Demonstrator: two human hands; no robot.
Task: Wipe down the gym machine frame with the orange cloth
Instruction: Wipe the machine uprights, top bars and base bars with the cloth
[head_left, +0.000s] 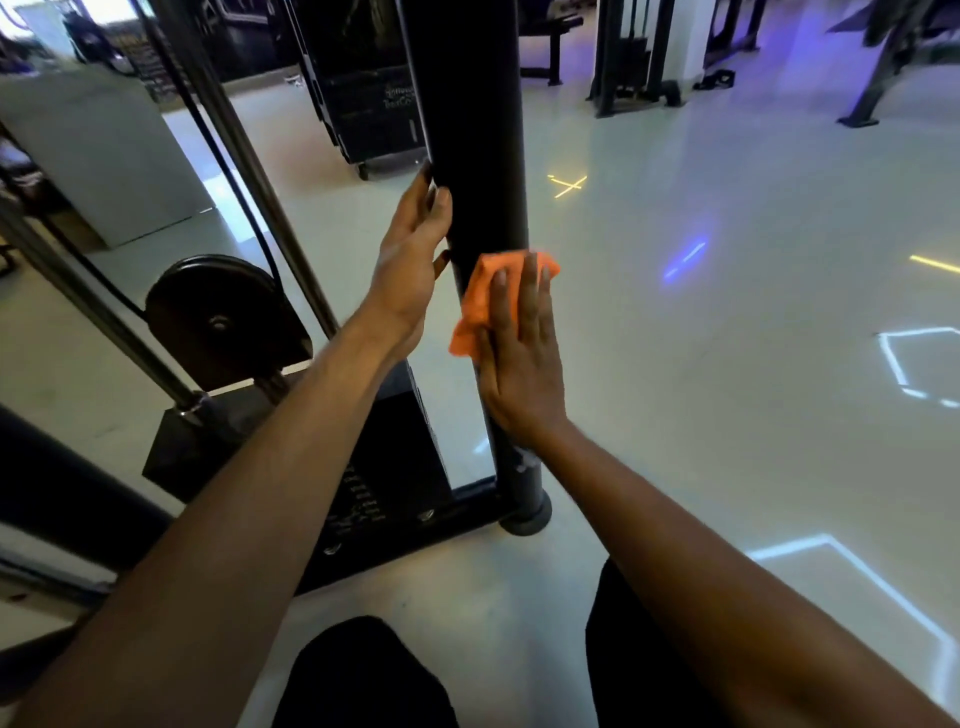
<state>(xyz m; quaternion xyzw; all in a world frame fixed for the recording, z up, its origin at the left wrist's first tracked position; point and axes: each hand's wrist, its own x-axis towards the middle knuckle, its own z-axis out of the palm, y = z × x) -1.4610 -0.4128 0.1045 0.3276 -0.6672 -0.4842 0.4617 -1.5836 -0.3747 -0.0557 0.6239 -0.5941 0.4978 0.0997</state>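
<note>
A thick black upright post (475, 130) of the gym machine frame rises in the middle of the view and ends in a round foot on the floor. My right hand (519, 353) lies flat with straight fingers on the orange cloth (480, 301), pressing it against the post's right side at mid height. Part of the cloth sticks out above and left of my fingers. My left hand (410, 265) rests on the post's left side a little higher, fingers extended along it and thumb beside it.
A black pulley wheel (218, 317), a cable and slanted steel guide rods (249, 171) stand left of the post. The weight stack (400, 441) sits behind its base. Other dark machines (634, 57) stand at the back. Glossy pale floor (727, 312) spreads to the right. My knees are below.
</note>
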